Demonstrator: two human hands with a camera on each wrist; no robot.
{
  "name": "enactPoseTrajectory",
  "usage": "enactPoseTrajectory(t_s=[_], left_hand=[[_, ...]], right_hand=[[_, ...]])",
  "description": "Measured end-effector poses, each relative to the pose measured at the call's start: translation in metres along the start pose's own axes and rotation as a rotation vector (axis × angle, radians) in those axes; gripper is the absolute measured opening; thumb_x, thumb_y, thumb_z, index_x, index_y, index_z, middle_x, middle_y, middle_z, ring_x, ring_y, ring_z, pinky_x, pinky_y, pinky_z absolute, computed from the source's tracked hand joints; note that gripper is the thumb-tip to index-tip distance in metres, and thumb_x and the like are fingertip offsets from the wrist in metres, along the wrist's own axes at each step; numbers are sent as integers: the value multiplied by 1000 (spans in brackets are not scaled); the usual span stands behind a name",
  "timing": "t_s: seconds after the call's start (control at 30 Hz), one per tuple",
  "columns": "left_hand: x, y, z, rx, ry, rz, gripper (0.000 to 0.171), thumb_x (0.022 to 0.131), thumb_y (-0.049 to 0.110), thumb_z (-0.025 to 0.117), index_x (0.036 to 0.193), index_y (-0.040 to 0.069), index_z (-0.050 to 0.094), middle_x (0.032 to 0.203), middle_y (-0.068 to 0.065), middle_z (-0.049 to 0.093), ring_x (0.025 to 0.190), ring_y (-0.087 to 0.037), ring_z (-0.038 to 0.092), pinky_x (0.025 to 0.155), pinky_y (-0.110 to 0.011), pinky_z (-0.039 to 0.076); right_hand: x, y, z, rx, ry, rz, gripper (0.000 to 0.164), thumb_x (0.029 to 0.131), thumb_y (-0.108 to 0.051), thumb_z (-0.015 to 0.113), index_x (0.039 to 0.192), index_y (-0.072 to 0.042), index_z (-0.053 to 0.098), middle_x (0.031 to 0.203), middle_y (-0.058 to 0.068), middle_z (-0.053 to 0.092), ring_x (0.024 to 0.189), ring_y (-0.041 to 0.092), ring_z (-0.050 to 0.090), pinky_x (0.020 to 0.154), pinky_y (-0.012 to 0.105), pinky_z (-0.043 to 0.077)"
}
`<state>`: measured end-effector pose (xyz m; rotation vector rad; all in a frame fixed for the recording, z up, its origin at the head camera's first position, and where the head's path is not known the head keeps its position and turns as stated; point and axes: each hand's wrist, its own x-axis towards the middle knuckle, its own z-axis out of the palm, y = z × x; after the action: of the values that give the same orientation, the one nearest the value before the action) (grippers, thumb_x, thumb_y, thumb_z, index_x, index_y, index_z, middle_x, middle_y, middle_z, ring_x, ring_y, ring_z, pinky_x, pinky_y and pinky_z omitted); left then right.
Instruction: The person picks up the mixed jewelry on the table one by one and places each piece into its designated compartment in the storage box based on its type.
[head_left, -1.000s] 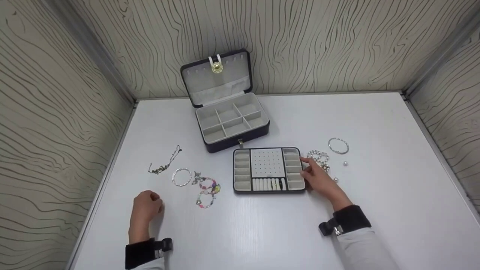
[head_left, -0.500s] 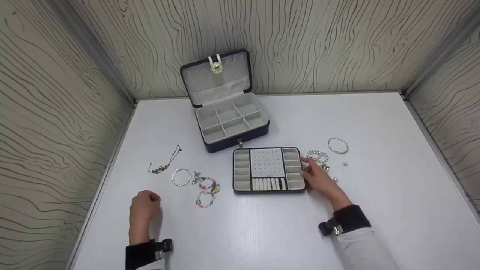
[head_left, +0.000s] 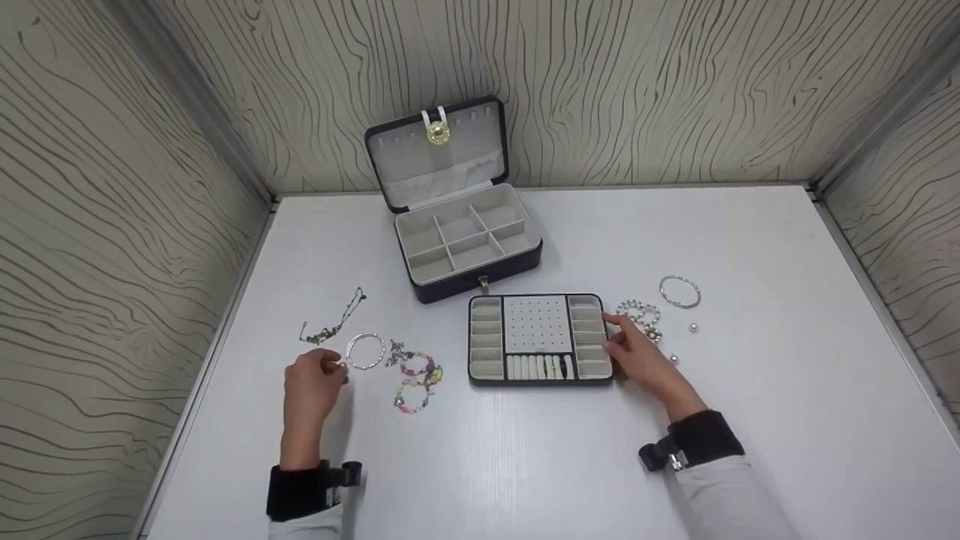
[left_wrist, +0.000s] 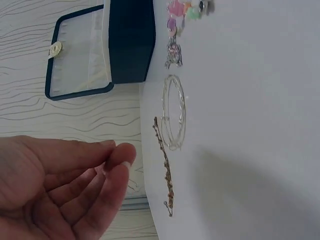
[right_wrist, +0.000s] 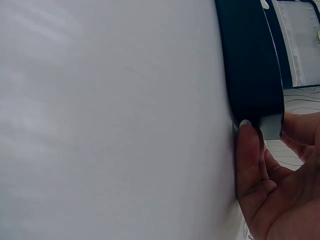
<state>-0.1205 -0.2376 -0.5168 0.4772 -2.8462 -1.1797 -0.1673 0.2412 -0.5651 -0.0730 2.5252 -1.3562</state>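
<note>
Farthest left, the left hand [head_left: 311,380] is held above the white table [head_left: 465,465], its fingers loosely bent and gripping nothing that shows. Near it at twelve to one o'clock lies a dark necklace [head_left: 325,334]. At two o'clock lies a silvery bangle [head_left: 365,368], and just to the right of that a charm [head_left: 395,352]. At three o'clock are two beaded bracelets [head_left: 433,374], lying together.

Next comes the box [head_left: 450,286], its lid [head_left: 420,165] raised, a gold clasp [head_left: 439,133] on the lid, and six compartments below. The tray [head_left: 538,324] lies flat on the table, with the box at its eleven o'clock; small gold and dark pieces [head_left: 564,367] sit among its padded rolls, near its six o'clock edge.

The right hand [head_left: 643,365] grips the tray's end at three o'clock, between thumb and fingers. From this hand, a pearl string [head_left: 639,303] lies at twelve o'clock, another bangle [head_left: 682,307] at one, and two loose pearls [head_left: 694,328] between two and three.
</note>
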Motion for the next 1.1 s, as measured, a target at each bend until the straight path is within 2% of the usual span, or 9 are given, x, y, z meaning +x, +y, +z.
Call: enactPoseTrajectory(t_s=[0.13, 0.27, 0.33, 0.43, 0.57, 0.7, 0.8, 1.1], left_hand=[[1, 14, 11, -59, 0, 87, 13, 85, -3, 67, 97, -9, 70, 80, -12, 70, 68, -21, 68, 57, -30, 52], [2, 31, 25, -107, 9, 205, 11, 86, -5, 65, 96, -7, 71, 78, -10, 70, 67, -19, 67, 58, -29, 52], [1, 41, 32, -138, -7, 249, 11, 87, -6, 65, 96, -6, 71, 80, -10, 70, 68, -18, 67, 59, -29, 52], [-1, 57, 43, -206, -80, 282, 11, 88, -5, 64, 97, -4, 71, 83, -10, 69, 70, -18, 68, 59, -28, 53], [-6, 77, 61, -270, -203, 293, 11, 90, -4, 62, 98, -3, 70, 86, -9, 67, 72, -17, 68, 60, -28, 54], [-10, 91, 83, -260, -270, 320, 12, 89, -6, 62, 97, -3, 70, 87, -8, 67, 73, -15, 68, 63, -29, 55], [-12, 98, 98, -233, -291, 376, 10, 87, -6, 65, 95, -3, 71, 85, -9, 68, 71, -15, 67, 64, -28, 54], [-22, 118, 131, -130, -370, 487, 9, 86, -2, 67, 93, -2, 73, 82, -5, 68, 74, -14, 62, 69, -28, 52]], right_hand=[[0, -1, -1, -1, -4, 14, 51, 101, -10, 50, 149, -3, 34, 104, 17, 58, 78, 23, 57, 66, 35, 49], [1, -1, -2, -14, 6, 15, 50, 102, -10, 50, 149, -4, 34, 104, 18, 58, 78, 23, 58, 65, 35, 49], [1, -1, -1, -16, 10, 10, 50, 101, -10, 50, 149, -4, 35, 104, 18, 58, 79, 23, 58, 66, 35, 49], [1, 0, -1, -19, 7, 2, 51, 101, -10, 51, 149, -4, 35, 104, 17, 59, 81, 24, 58, 68, 35, 49], [1, 1, 1, -24, 10, -4, 50, 101, -9, 51, 148, -4, 35, 103, 16, 59, 82, 23, 58, 69, 35, 48], [0, 2, 1, -26, 14, -16, 49, 101, -9, 50, 148, -3, 36, 102, 15, 59, 83, 23, 57, 70, 35, 46], [0, 2, 1, -31, 16, -19, 49, 101, -10, 50, 148, -3, 35, 102, 15, 58, 85, 24, 57, 72, 35, 46], [1, 3, 0, -25, 18, -6, 50, 101, -11, 51, 148, -3, 36, 104, 16, 58, 87, 25, 57, 73, 36, 47]])
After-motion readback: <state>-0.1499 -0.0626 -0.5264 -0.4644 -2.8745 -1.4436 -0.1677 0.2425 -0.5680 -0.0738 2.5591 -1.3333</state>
